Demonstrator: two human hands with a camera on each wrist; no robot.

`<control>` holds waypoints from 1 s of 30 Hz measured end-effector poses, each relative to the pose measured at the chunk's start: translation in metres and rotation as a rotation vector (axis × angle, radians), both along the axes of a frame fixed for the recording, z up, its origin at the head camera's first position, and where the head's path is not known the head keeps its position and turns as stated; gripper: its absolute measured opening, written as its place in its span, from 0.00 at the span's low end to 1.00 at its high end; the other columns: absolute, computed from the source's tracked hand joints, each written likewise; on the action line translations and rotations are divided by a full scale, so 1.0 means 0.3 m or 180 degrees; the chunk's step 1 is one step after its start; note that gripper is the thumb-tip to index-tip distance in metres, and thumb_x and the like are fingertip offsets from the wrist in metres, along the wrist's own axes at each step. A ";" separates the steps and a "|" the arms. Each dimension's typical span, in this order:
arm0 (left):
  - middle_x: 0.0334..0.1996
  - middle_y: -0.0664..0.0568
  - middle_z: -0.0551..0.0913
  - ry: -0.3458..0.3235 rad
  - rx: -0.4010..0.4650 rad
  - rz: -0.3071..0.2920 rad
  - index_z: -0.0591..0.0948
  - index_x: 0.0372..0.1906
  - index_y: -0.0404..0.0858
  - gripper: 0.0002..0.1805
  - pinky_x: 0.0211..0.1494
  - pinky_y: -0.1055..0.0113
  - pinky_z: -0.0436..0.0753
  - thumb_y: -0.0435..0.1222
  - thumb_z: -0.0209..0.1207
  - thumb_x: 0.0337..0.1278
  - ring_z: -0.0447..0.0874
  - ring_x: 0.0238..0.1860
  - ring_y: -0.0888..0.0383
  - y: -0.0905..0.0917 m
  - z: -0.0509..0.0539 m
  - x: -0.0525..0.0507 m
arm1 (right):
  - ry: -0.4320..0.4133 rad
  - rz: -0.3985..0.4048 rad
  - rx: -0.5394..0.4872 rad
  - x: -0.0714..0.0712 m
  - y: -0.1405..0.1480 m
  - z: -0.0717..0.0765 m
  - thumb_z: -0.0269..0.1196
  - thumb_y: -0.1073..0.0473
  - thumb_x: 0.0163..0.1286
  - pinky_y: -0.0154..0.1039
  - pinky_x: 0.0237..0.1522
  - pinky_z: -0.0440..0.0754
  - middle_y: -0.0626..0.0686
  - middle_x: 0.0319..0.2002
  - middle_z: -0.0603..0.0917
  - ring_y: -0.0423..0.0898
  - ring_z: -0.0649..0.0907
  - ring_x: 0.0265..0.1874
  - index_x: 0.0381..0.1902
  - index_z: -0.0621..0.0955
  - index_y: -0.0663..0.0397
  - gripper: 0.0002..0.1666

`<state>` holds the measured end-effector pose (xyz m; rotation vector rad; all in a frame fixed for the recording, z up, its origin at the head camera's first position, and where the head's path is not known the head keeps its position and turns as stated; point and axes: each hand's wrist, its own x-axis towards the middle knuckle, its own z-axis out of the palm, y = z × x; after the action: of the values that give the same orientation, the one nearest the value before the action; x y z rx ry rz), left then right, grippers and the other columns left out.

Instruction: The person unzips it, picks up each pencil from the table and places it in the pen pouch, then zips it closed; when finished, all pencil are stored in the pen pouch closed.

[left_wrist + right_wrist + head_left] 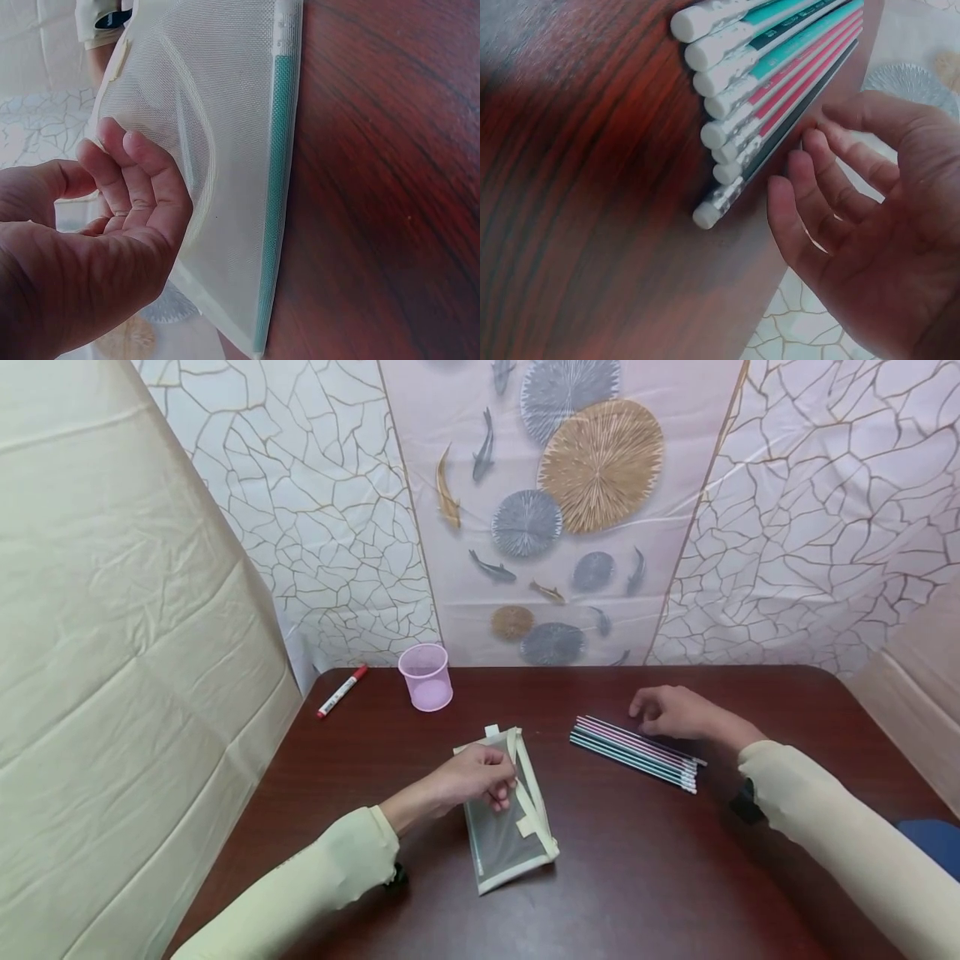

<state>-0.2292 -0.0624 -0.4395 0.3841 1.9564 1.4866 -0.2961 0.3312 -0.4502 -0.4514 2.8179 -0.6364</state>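
Note:
A mesh zip pouch point(495, 847) with cream edging lies at the middle of the table, its mouth gaping along the right side. My left hand point(474, 777) pinches the edge of that mouth between thumb and fingers. Through the mesh, a teal pencil point(275, 172) shows along the pouch's long side in the left wrist view. Several pencils point(633, 753) lie side by side to the right, teal, pink and dark, with white erasers. Beside the outermost black pencil point(780, 129) hovers my right hand point(671, 712), fingers loosely bent and holding nothing.
A pink mesh cup point(427, 681) stands near the table's back edge. Left of it lies a white marker point(341, 693) with red ends. Patterned cloth point(525, 568) hangs behind the dark wooden table point(637, 877). Something blue point(930, 843) sits at the right edge.

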 end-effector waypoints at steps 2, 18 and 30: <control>0.18 0.52 0.78 0.0004 -0.0004 -0.0003 0.80 0.32 0.31 0.09 0.31 0.70 0.85 0.31 0.52 0.66 0.83 0.23 0.62 0.001 0.001 -0.001 | -0.0069 -0.0022 -0.0086 0.001 0.005 -0.001 0.72 0.58 0.66 0.39 0.33 0.77 0.49 0.33 0.87 0.44 0.79 0.28 0.49 0.83 0.54 0.15; 0.18 0.52 0.78 0.0039 -0.0052 -0.0021 0.80 0.32 0.32 0.10 0.31 0.70 0.85 0.31 0.52 0.67 0.83 0.23 0.62 0.001 0.004 -0.008 | -0.0111 0.0186 -0.0104 -0.012 -0.013 -0.005 0.69 0.68 0.64 0.40 0.34 0.78 0.50 0.35 0.85 0.44 0.80 0.32 0.46 0.83 0.52 0.13; 0.18 0.53 0.79 0.0005 -0.0048 0.0016 0.80 0.32 0.33 0.10 0.31 0.71 0.85 0.33 0.53 0.70 0.83 0.23 0.62 -0.003 0.006 -0.005 | 0.0936 -0.0190 0.0228 0.028 -0.088 0.093 0.73 0.61 0.60 0.49 0.37 0.81 0.49 0.35 0.89 0.48 0.85 0.34 0.48 0.84 0.49 0.17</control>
<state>-0.2307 -0.0633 -0.4376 0.3742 1.9700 1.4742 -0.2876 0.3048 -0.4223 -0.4846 3.1305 -0.5153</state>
